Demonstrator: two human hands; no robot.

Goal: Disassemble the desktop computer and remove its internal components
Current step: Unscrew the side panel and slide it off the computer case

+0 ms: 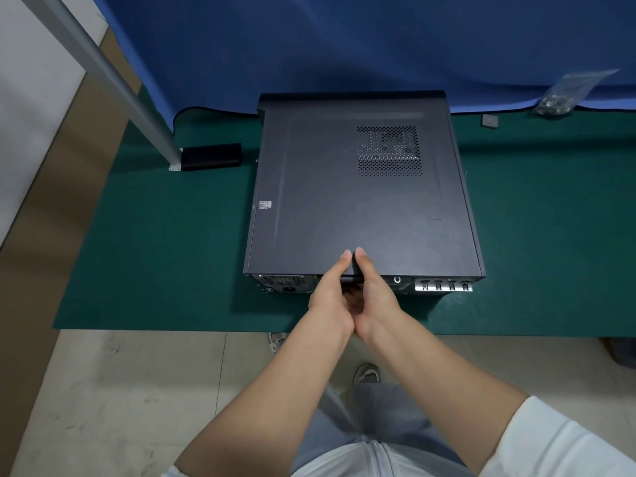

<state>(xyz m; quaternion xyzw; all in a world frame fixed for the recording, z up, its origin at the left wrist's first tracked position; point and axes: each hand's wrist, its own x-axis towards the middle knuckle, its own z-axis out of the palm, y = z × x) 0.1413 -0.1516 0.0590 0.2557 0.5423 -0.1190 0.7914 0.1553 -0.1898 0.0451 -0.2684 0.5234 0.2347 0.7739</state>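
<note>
Thumbs pressed on panel (pixel 361 201), left hand (pixel 332 297) and right hand (pixel 373 299) curled round its rear handle, likely to jerk case (pixel 444 285) across table (pixel 155 253) if panel sticks.

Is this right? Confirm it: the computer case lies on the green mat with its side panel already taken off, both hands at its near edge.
Not quite. The head view shows the side panel still on the computer case; the left hand and right hand grip its near edge on the green mat.
</note>
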